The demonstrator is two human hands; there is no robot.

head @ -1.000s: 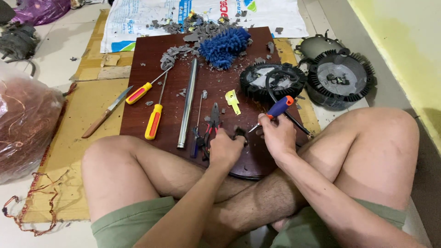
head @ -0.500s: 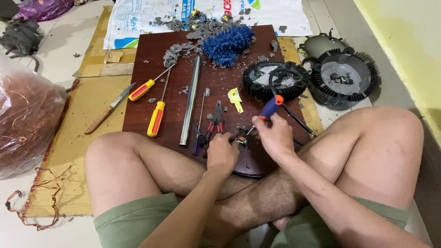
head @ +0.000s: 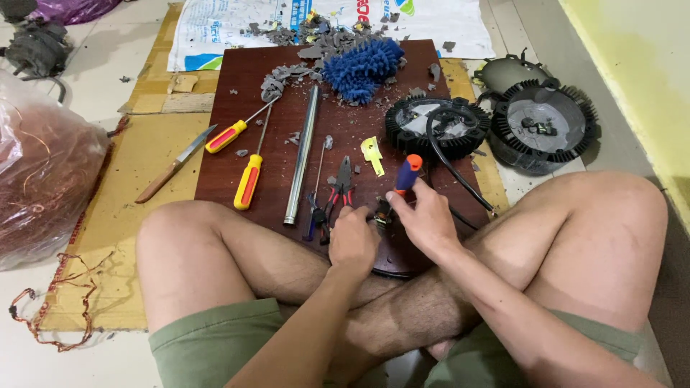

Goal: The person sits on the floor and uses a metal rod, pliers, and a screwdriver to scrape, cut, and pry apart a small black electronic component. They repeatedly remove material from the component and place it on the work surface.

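Observation:
I sit cross-legged at a dark brown wooden board (head: 259, 79). My right hand (head: 424, 215) grips a screwdriver with a blue and orange handle (head: 407, 172), held upright with its tip down at a small dark part (head: 382, 214) between my hands. My left hand (head: 353, 241) is closed around that part, steadying it on the board's near edge. Pliers with red and black handles (head: 339, 188) lie just left of my hands.
Two yellow and red screwdrivers (head: 248, 179) (head: 228, 135), a metal rod (head: 302, 158), a knife (head: 172, 167) and a blue mop head (head: 363, 66) lie on or near the board. Black round housings (head: 437, 129) (head: 543, 126) sit right. A bag of copper wire (head: 39, 179) is left.
My right hand has tilted the screwdriver more upright and brought it closer to the left hand. The view has shifted slightly.

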